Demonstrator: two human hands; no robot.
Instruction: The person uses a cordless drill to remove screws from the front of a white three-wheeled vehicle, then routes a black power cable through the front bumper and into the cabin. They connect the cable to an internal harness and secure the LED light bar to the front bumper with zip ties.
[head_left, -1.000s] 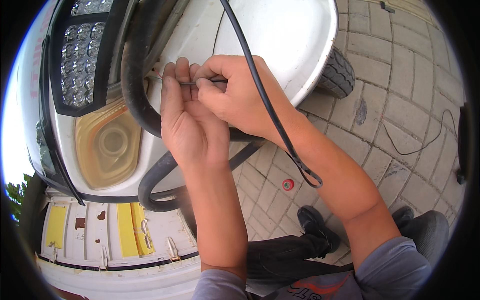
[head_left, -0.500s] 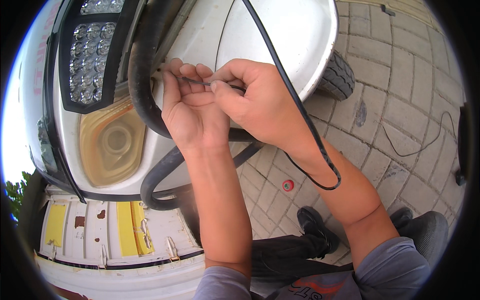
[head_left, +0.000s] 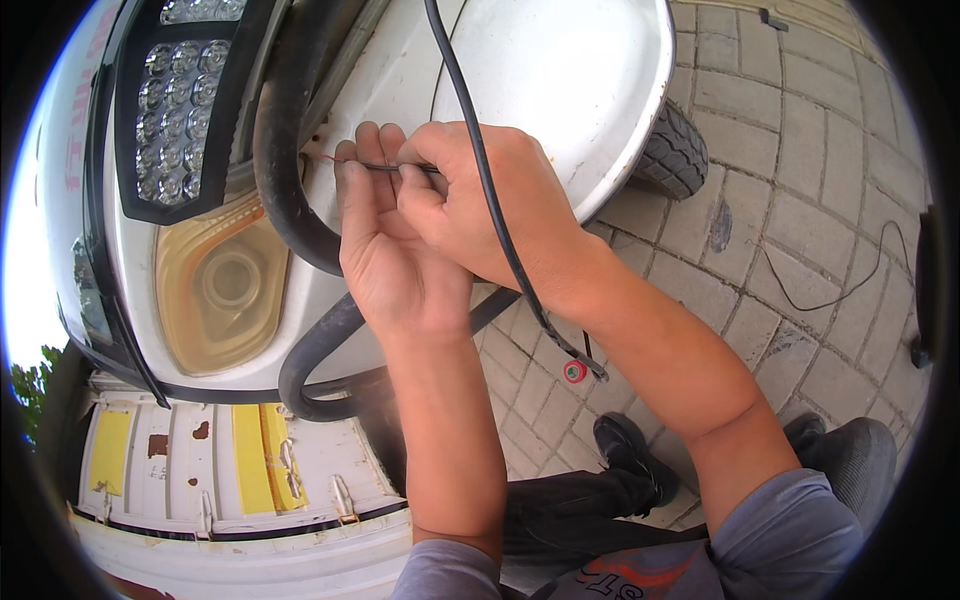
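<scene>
While the person crouched over the white vehicle body [head_left: 560, 70], both hands met just right of a thick black hose [head_left: 285, 150] that curved down the panel. The left hand [head_left: 385, 250] lay palm up, its fingers close together and curled, the tips pinching a thin dark wire [head_left: 375, 167] against the panel. The right hand [head_left: 480, 205] lay just beside it on the right, touching it, with fingers bent tight and gripping the same wire from the other end. A thin red strand [head_left: 322, 157] ran left from the fingertips toward the hose. A black cable [head_left: 490, 190] crossed over the back of the right hand and hung down to the near paving [head_left: 800, 130], ending beside a small red roll of tape [head_left: 575, 371]. To the left sat a black LED lamp [head_left: 180, 100] above a yellowed round headlight [head_left: 225, 285], and a black tyre [head_left: 675, 150] showed at the far right.
</scene>
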